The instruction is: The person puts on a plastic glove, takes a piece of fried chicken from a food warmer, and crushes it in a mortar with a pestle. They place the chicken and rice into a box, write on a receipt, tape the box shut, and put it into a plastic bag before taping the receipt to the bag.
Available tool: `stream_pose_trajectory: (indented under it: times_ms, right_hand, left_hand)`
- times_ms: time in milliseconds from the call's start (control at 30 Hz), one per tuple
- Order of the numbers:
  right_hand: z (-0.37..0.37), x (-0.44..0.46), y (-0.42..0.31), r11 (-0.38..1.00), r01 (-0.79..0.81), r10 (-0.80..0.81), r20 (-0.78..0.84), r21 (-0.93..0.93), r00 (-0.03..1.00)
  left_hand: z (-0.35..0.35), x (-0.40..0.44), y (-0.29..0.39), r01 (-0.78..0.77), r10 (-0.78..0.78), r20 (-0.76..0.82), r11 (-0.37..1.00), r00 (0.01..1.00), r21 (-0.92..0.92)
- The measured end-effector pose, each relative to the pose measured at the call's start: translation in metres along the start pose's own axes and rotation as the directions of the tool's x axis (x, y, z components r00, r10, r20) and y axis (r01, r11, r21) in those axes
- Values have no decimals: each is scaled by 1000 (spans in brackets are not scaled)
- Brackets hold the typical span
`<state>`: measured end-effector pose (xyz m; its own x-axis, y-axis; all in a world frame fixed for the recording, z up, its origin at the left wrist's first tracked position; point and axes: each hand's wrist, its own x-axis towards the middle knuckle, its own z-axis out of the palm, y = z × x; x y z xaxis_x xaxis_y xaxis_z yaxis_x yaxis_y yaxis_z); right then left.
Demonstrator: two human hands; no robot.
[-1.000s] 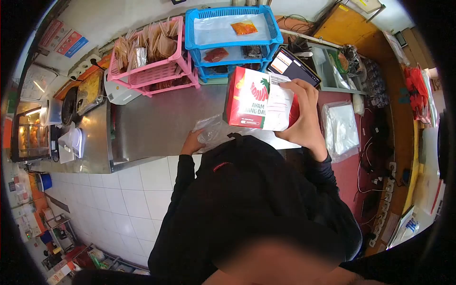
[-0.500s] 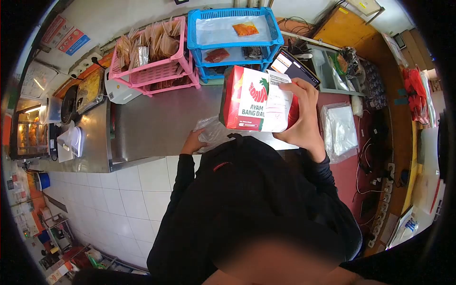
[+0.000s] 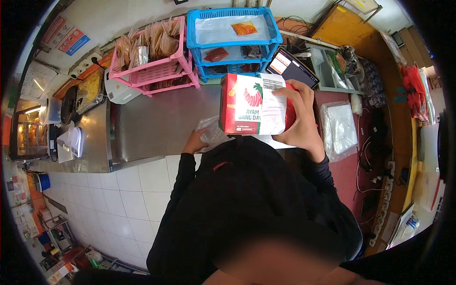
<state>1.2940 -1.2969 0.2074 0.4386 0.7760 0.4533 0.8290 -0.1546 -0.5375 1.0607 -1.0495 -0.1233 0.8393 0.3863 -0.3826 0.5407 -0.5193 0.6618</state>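
My right hand (image 3: 303,121) grips a red and white food box (image 3: 244,107) from its right side, raised above the counter's front edge. A white paper slip (image 3: 274,111) with printing and handwriting lies against the box front, under my right fingers. Lower and to the left, my left hand (image 3: 195,141) is closed on a clear plastic bag (image 3: 212,132). Part of that bag is hidden behind the box.
A steel counter (image 3: 152,123) runs to the left. Behind it stand a pink rack (image 3: 152,76) of packets and a blue tiered rack (image 3: 232,40) with sachets. A tablet (image 3: 293,69) and a stack of plastic bags (image 3: 338,130) are on the right.
The box has come down slightly and tilted a little in my right hand. My left hand stays almost in place with the plastic bag.
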Motion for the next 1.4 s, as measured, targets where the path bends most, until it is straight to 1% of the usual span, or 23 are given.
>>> stream_pose_trajectory:
  times_ms: [133, 233, 433, 500, 633, 700, 800, 900, 967, 1033, 1100, 1133, 1200, 1233, 1267, 1333, 1400]
  right_hand:
    - [3, -4, 1, 1000, 4, -5, 37, 6, 999]
    - [4, -6, -1, 1000, -4, 4, 54, 2, 999]
    - [4, -9, -5, 1000, -8, 8, 28, 22, 1000]
    - [4, -10, -6, 1000, -2, 2, 16, 24, 1000]
    - [4, -11, -7, 1000, 12, -12, -7, 19, 1000]
    - [4, -11, -8, 1000, 10, -10, -5, 19, 1000]
    - [4, -12, -8, 1000, 7, -7, -2, 18, 1000]
    - [5, -12, -8, 1000, 4, -4, -17, 30, 1000]
    - [6, -12, -8, 999, 1, 1, -30, 44, 1000]
    - [6, -12, -6, 1000, 12, -11, -36, 18, 999]
    - [8, -11, -5, 1000, 13, -12, -42, 20, 999]
    - [9, -10, -5, 1000, 16, -15, -48, 22, 999]
    - [11, -9, -4, 999, 25, -24, -48, 24, 999]
    - [12, -8, -3, 999, 32, -31, -48, 24, 998]
    - [13, -7, -3, 999, 32, -31, -48, 25, 998]
    - [14, -5, -3, 997, 37, -34, -51, 61, 998]
    - [15, -5, -2, 997, 39, -35, -47, 71, 998]
  left_hand:
    - [1, -1, 2, 28, -28, 10, 999, 1000, -22]
    - [7, 3, -6, -19, 20, 20, 999, 1000, -29]
    - [11, 9, -12, -44, 44, 25, 999, 999, -6]
    - [9, 8, -8, -12, 13, 41, 1000, 999, -29]
    - [9, 7, -6, -48, 48, 32, 999, 998, -13]
    - [9, 5, -6, 26, -21, 49, 995, 999, -100]
    - [10, 4, -3, 38, -35, 45, 997, 998, -65]
    - [9, 2, -2, -4, 8, 59, 998, 998, -70]
    - [8, 2, -1, 4, 1, 68, 998, 998, -70]
    - [11, 7, -3, 12, -7, 76, 997, 997, -70]
    - [15, 15, -4, -4, 9, 130, 999, 992, -41]
    - [8, 12, 13, -3, 8, 128, 999, 992, -40]
    - [-2, 6, 45, -15, 23, 51, 988, 998, -157]
    - [-2, 8, 48, -14, 22, 50, 988, 999, -157]
    - [-3, 11, 51, -95, 103, 30, 978, 994, -185]
    - [-1, 23, 58, -176, 182, 9, 961, 983, -211]
    - [2, 37, 74, -332, 332, -1, 943, 943, 11]
